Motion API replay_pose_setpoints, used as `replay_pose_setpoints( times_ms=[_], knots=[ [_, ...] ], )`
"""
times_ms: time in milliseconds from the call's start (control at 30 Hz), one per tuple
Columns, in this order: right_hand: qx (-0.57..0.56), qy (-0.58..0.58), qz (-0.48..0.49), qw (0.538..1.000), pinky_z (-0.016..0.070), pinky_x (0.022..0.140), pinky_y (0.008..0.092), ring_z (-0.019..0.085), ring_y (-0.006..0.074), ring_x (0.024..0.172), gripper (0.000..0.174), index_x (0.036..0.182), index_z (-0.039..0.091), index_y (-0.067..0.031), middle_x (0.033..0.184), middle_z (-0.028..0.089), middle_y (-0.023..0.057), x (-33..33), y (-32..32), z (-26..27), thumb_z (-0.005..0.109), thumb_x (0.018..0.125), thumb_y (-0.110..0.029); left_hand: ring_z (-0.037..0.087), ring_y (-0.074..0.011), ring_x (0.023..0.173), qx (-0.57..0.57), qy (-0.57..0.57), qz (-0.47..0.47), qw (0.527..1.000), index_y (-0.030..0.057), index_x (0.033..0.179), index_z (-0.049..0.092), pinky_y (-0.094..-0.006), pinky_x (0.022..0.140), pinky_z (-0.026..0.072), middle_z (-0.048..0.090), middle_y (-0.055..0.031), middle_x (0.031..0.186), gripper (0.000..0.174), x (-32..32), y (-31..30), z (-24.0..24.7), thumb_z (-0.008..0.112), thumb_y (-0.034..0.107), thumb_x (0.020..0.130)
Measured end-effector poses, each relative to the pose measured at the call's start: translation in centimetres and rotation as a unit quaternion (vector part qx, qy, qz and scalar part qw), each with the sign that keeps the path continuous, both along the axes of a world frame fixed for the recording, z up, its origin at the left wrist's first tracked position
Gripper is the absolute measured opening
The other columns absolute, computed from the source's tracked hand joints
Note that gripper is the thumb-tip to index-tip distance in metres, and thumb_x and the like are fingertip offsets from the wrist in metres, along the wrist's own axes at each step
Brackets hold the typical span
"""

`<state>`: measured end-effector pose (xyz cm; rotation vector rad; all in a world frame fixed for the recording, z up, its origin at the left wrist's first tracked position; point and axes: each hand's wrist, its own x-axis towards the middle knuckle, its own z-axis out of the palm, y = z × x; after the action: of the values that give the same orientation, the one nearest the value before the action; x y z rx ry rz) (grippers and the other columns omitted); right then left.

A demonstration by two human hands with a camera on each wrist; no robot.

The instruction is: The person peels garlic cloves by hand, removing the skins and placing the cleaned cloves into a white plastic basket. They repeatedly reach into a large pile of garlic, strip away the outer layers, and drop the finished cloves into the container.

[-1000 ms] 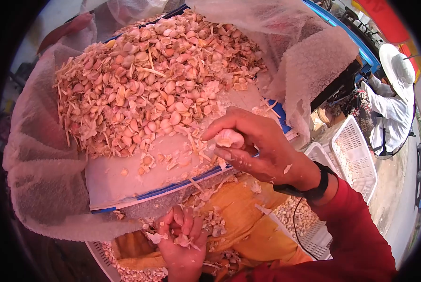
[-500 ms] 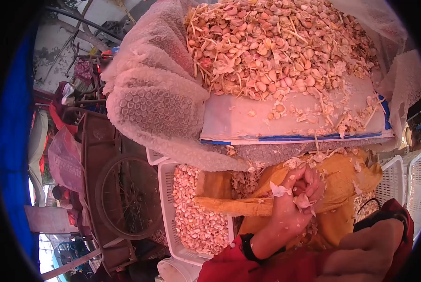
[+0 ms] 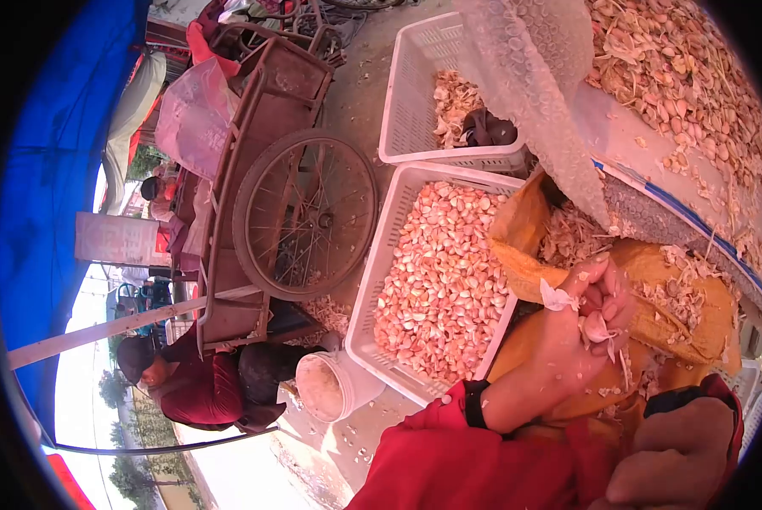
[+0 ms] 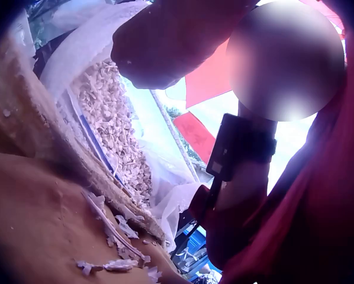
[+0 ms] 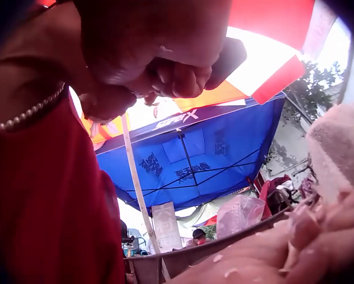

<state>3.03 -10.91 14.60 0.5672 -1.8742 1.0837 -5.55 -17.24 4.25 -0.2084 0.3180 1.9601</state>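
My left hand (image 3: 602, 310) is palm up over an orange cloth sack (image 3: 529, 242), its fingers curled round several garlic cloves (image 3: 596, 326). Bits of papery skin cling to the wrist and palm. In the right wrist view, a clove (image 5: 304, 228) shows among the left fingers. My right hand (image 3: 682, 429) is raised close to the head camera, large and blurred at the lower right. From the right wrist it shows dark, with bent fingers (image 5: 186, 80); I cannot tell what it holds. A heap of garlic cloves (image 3: 695, 85) lies to the upper right.
A white basket (image 3: 364, 319) holds loose cloves; another basket (image 3: 398, 93) holds skins. A white bucket (image 3: 325, 387) stands in front. Beyond are a cart wheel (image 3: 321, 217) and a seated person (image 3: 202, 382). Bubble wrap (image 3: 538, 93) hangs beside the heap.
The head view has swung left, so the heap slides right and the cart appears. My right hand, over the heap with a garlic clove, has come up near the head camera. The left still holds cloves.
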Motion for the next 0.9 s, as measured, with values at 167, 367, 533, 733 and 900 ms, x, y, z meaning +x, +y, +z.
replay_pose_setpoints(
  times_ms=[167, 367, 533, 733, 900],
  knots=[
    [0.012, -0.028, -0.009, 0.999, 0.0349, 0.048, 0.0293, 0.047, 0.0163, 0.055, 0.012, 0.077, 0.061, -0.0108, 0.065, 0.045, 0.0008, -1.7, -1.2, 0.2, 0.063, 0.075, -0.023, 0.033, -0.0098, 0.049, -0.024, -0.01, 0.069, 0.997, 0.0073, 0.076, 0.045, -0.0227, 0.037, 0.0248, 0.038, -0.0013, 0.06, 0.026, -2.7, -4.0, -0.1, 0.041, 0.023, 0.097],
    [-0.116, -0.315, 0.153, 0.93, 0.0393, 0.055, 0.03, 0.049, 0.0151, 0.059, 0.029, 0.099, 0.053, -0.0041, 0.073, 0.047, 0.0036, -6.8, -1.5, -3.5, 0.051, 0.094, -0.032, 0.038, -0.0111, 0.052, -0.148, 0.136, 0.289, 0.936, 0.0077, 0.074, 0.048, -0.0223, 0.039, 0.0292, 0.043, -0.0034, 0.063, 0.023, -8.7, -12.3, -2.8, 0.046, 0.021, 0.092],
    [-0.284, -0.498, 0.23, 0.786, 0.0293, 0.053, 0.0232, 0.031, 0.0048, 0.06, 0.03, 0.103, 0.052, -0.0047, 0.068, 0.035, -0.0057, -9.5, -5.6, -5.4, 0.041, 0.1, -0.032, 0.052, -0.0132, 0.072, -0.538, 0.523, 0.371, 0.547, 0.003, 0.088, 0.06, -0.0278, 0.068, 0.0416, 0.06, -0.0064, 0.082, 0.025, -14.8, -21.1, -11.7, 0.049, 0.025, 0.091],
    [-0.279, -0.555, 0.235, 0.748, 0.0279, 0.055, 0.0194, 0.033, 0.0027, 0.062, 0.027, 0.102, 0.053, -0.0038, 0.072, 0.042, -0.0039, -11.0, -7.8, -7.0, 0.04, 0.1, -0.028, 0.051, -0.0104, 0.075, -0.38, 0.433, 0.3, 0.761, 0.0032, 0.107, 0.057, -0.0243, 0.067, 0.0404, 0.057, -0.0038, 0.084, 0.036, -9.6, -19.3, -5.8, 0.05, 0.036, 0.094],
    [-0.271, -0.458, 0.226, 0.816, 0.0403, 0.068, 0.0224, 0.049, 0.0079, 0.077, 0.03, 0.109, 0.054, 0.0002, 0.089, 0.056, 0.0034, -11.2, -9.9, -6.2, 0.04, 0.1, -0.025, 0.049, -0.0078, 0.076, -0.274, 0.513, 0.25, 0.774, 0.0045, 0.123, 0.045, -0.0211, 0.064, 0.0388, 0.054, -0.0032, 0.093, 0.041, -6.1, -16.6, 0.6, 0.055, 0.031, 0.094]
  ],
)
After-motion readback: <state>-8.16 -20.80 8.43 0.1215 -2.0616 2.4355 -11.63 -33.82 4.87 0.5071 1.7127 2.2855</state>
